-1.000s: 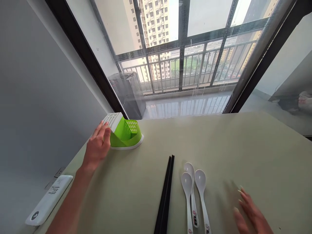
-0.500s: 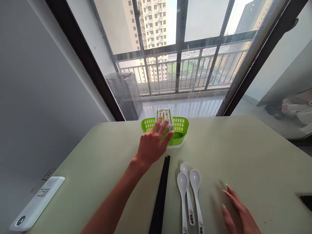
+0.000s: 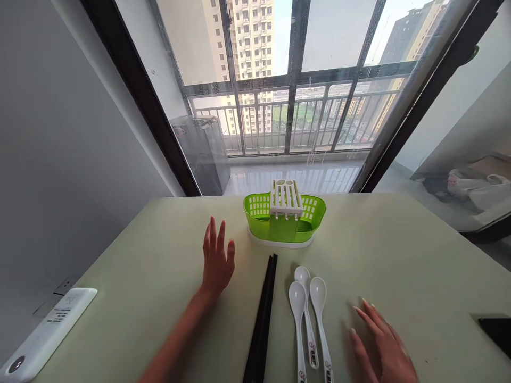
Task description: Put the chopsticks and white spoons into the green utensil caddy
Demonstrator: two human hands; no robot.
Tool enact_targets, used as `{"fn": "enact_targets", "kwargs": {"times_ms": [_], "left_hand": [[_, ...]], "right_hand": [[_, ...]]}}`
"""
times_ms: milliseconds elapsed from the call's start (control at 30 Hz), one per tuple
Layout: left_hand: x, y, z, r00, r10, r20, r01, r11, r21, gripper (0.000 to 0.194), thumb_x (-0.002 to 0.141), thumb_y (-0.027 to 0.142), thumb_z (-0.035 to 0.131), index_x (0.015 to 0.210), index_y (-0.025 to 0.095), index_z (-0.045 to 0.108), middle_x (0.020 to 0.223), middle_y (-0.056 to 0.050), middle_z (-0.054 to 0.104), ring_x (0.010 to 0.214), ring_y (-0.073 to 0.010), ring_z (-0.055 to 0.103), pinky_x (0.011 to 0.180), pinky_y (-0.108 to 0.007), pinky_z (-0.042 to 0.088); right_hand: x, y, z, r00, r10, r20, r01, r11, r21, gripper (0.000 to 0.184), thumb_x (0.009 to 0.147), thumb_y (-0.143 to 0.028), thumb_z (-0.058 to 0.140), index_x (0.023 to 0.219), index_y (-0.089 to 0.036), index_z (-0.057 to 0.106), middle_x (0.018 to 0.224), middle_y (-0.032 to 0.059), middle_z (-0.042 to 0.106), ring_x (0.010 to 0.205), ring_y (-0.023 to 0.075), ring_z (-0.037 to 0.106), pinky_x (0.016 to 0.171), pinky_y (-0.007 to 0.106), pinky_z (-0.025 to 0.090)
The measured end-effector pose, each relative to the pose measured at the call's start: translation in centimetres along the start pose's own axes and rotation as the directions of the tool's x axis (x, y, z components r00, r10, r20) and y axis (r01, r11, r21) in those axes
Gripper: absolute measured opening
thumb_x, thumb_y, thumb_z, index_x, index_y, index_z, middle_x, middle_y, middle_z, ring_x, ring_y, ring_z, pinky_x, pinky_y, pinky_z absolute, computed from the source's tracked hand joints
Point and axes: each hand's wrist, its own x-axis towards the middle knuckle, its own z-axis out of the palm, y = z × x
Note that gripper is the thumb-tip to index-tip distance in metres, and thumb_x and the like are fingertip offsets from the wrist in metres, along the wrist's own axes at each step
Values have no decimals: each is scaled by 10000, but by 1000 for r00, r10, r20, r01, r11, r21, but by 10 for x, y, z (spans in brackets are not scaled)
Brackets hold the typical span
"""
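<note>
My left hand [image 3: 216, 260] is held over the table with fingers spread, holding nothing, a little left of a green utensil holder [image 3: 283, 230]. That holder has a slotted white top, perforated side baskets and a white base. Black chopsticks [image 3: 262, 314] lie lengthwise in front of it. To their right are three white spoons, a left one [image 3: 297, 303], a middle one [image 3: 309, 330] partly under it, and a right one [image 3: 319, 298], bowls pointing away from me. My right hand [image 3: 381, 343] hovers near the spoons on their right, fingers apart, with nothing in it.
A white remote-like device [image 3: 50, 332] lies at the table's left edge, near a wall socket [image 3: 64, 285]. Something black [image 3: 496, 332] shows at the right edge. Glass doors stand beyond the table [image 3: 375, 239], with a balcony behind them.
The green holder has gone from the far left to the middle back of the table under my left hand, which then let go and drew back left. My right hand shifted slightly left.
</note>
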Motion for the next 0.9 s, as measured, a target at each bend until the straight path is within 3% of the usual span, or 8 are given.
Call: {"fn": "enact_targets", "kwargs": {"times_ms": [67,133,267,567,900], "left_hand": [[-4,-25,2,998,-50,40,47,997,67,574,1047,351,386,1597,238,266,1704,-99,133,1569,-314,98,1241,-561,215],[-5,-46,4,994,-76,84,67,991,113,565,1033,375,408,1569,209,339,1681,-109,231,1567,-332,96,1241,-570,223],[-5,-69,7,983,-96,159,73,987,146,622,996,411,467,1541,123,385,1639,-159,321,1555,-377,127,1228,-588,259],[-14,-57,5,950,-65,305,18,988,156,567,1009,364,438,1514,107,437,1593,-136,416,1525,-315,276,1249,-497,282],[-20,-51,8,952,-18,305,-39,983,178,497,1002,323,455,1466,158,519,1581,-108,440,1512,-300,315,1239,-476,311]], "right_hand": [[1,10,8,994,-94,51,100,983,-152,576,1011,-523,341,1506,-236,403,1638,56,330,1501,313,313,1203,604,289],[3,20,15,981,-158,111,183,943,-279,638,1006,-527,339,1582,-256,293,1681,43,218,1518,317,276,1197,620,288],[9,29,23,970,-187,155,235,884,-403,677,1010,-516,297,1628,-270,172,1701,28,120,1537,287,230,1205,595,288],[35,7,35,988,-129,83,153,869,-471,691,1011,-537,160,1593,-204,324,1688,36,191,1560,230,142,1253,520,182],[58,9,44,990,-108,87,138,845,-517,663,1023,-480,111,1586,-215,342,1681,37,225,1560,214,136,1254,488,150]]}}
